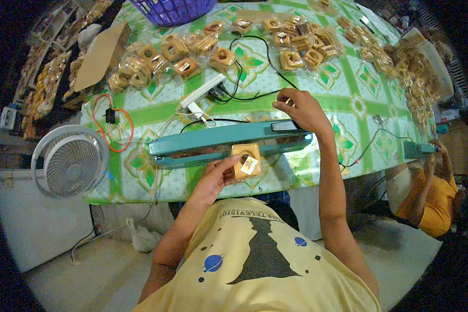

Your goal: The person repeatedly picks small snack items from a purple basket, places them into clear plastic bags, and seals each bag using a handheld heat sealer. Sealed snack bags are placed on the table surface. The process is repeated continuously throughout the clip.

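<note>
My left hand (218, 178) grips a clear plastic packet of tan, ring-shaped pieces (238, 152) between thumb and fingers. A small white label with a coloured print sits on the packet's front. The packet's top edge lies against a long teal bag sealer (208, 138), whose upper arm is raised a little over its base. Over the sealer's right end hovers my right hand (301, 110), fingers loosely bent and apart, with nothing in them. Whether its wrist touches the sealer's arm I cannot tell.
Similar packets (174, 47) lie in heaps across the far side. A white power strip (203, 90) with cables, a round fan (74, 162), a cardboard piece (103, 57) and a purple basket (172, 12) stand around. At right, a person in orange (436, 208) handles another teal sealer (419, 150).
</note>
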Tool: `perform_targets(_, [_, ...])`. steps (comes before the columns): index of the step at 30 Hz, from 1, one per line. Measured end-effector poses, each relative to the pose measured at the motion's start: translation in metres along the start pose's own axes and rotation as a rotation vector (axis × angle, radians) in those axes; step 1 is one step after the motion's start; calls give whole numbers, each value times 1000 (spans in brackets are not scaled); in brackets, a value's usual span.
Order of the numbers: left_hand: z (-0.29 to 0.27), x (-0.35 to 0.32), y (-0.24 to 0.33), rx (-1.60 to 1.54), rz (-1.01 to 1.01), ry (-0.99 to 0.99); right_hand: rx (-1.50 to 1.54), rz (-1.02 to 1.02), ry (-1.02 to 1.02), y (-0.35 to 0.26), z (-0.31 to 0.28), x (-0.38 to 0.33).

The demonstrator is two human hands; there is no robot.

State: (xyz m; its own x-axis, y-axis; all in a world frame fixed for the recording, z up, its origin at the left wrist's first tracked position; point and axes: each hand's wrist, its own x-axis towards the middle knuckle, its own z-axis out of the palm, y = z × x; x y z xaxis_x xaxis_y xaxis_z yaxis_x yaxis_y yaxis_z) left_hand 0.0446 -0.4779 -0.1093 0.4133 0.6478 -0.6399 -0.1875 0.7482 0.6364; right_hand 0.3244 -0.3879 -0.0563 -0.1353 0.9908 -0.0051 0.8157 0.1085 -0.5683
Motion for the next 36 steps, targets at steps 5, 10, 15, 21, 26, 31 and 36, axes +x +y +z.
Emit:
perform_targets(5, [-4, 3, -4, 2, 54, -71, -9, -45, 274, -20, -6, -10])
perform_targets(10, [-8, 11, -2, 36, 38, -99, -79, -142, 460, -56, -34, -15])
perform_targets(15, [-5, 1, -4, 65, 132, -129, 171, -352, 452, -101, -43, -47])
perform_targets(21, [-2, -20, 0, 207, 244, -165, 163, -387, 198, -126, -5, -89])
perform_targets(26, [1, -34, 7, 221, 276, -251, 110, -416, 211, -118, 12, -94])
perform_targets(31, [16, -52, 20, 299, 190, -265, 162, -302, 142, -115, 17, -107])
perform_targets(36, [47, -55, 20, 221, 848, -44, 150, -373, 166, -117, 14, -118])
